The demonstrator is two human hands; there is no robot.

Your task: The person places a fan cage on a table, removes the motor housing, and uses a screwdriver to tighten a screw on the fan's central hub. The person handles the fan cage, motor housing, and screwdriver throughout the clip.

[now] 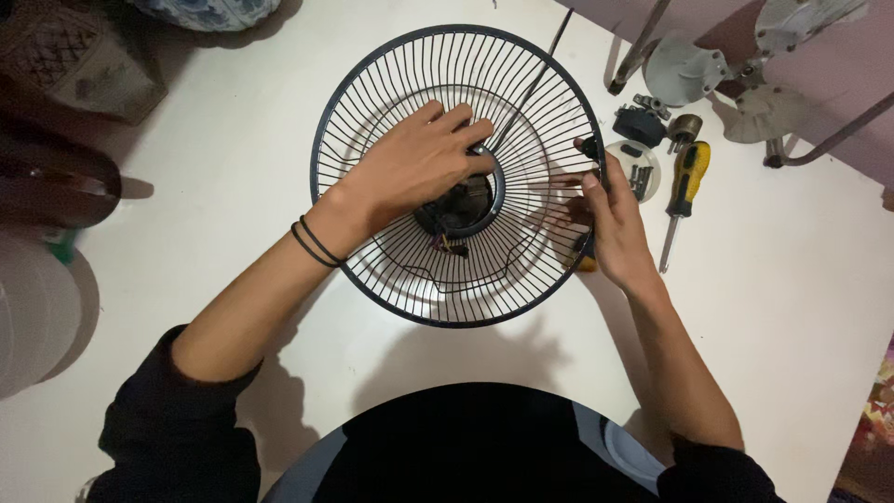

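From up here I'd keep my left hand (419, 163) flat, fingers spread on the black fan guard (391, 270) mid-surface (792, 279) by its centre ring (495, 200), while my right hand (610, 219) pinches the rim so it seats evenly without flexing.

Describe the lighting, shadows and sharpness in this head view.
Head view: hard light from above and ahead, so the fan guard throws a dark, soft-edged shadow toward the person on the white table; both arms cast shadows too. The left hand, right hand and screwdriver look sharp. The corners fall dim, and the left edge is murky.
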